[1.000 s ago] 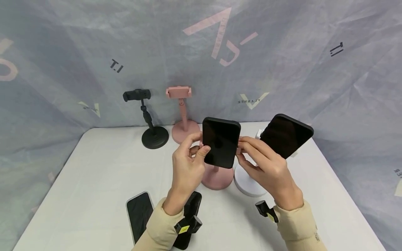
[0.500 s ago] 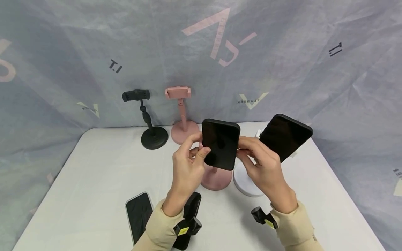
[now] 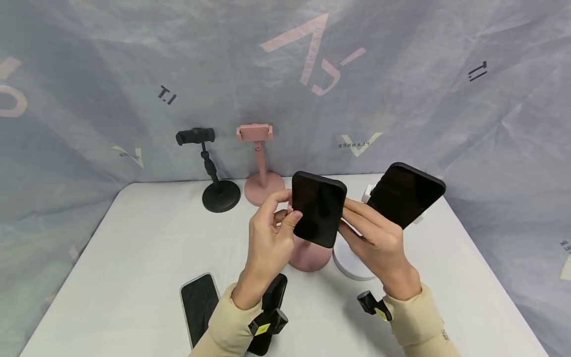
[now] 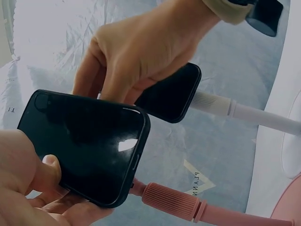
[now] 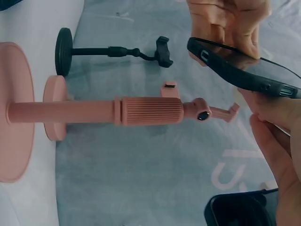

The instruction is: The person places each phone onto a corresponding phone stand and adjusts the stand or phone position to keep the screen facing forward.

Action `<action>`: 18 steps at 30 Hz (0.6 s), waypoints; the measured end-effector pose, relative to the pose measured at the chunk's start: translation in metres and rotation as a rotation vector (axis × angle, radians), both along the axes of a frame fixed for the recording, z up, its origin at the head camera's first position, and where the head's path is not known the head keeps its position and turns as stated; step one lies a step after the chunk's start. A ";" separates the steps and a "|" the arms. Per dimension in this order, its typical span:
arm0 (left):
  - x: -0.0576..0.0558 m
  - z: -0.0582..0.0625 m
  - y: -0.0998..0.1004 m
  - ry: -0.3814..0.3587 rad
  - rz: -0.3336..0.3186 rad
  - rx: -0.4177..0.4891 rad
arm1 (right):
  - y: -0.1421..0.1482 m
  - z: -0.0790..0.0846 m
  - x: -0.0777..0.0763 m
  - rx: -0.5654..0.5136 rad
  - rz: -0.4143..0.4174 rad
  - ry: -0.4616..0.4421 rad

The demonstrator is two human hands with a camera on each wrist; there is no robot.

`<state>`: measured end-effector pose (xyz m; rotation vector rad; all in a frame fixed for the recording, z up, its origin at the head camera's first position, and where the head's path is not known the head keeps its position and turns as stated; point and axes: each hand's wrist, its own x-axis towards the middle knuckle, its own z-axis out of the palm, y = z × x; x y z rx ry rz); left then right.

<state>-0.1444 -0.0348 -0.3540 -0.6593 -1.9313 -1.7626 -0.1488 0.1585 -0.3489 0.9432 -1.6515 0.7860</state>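
In the head view a black phone (image 3: 318, 209) is held up, tilted, in front of a pink phone stand (image 3: 311, 256). My left hand (image 3: 270, 243) pinches its left edge, thumb on the screen and fingers behind. My right hand (image 3: 379, 243) grips the opposite edge, its fingertips partly hidden behind the phone. The right wrist view shows the stand's clamp (image 5: 225, 113) close to the phone's underside (image 5: 254, 82); whether they touch I cannot tell. The stand's ribbed neck (image 4: 169, 200) emerges below the phone in the left wrist view.
Another black phone (image 3: 408, 193) sits on a white stand (image 3: 352, 260) at right. A black stand (image 3: 220, 195) and a second pink stand (image 3: 263, 186) stand at the back. Two phones lie in front: a light-edged one (image 3: 199, 305) and a black one (image 3: 273, 297), partly under my left wrist.
The phone between my hands has shifted slightly right and down, with a little more tilt. My right hand's fingers have changed position along its right edge. The stands have stayed put.
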 end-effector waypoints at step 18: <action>-0.004 -0.004 0.001 -0.012 0.066 -0.009 | 0.008 0.019 0.008 0.088 -0.050 -0.005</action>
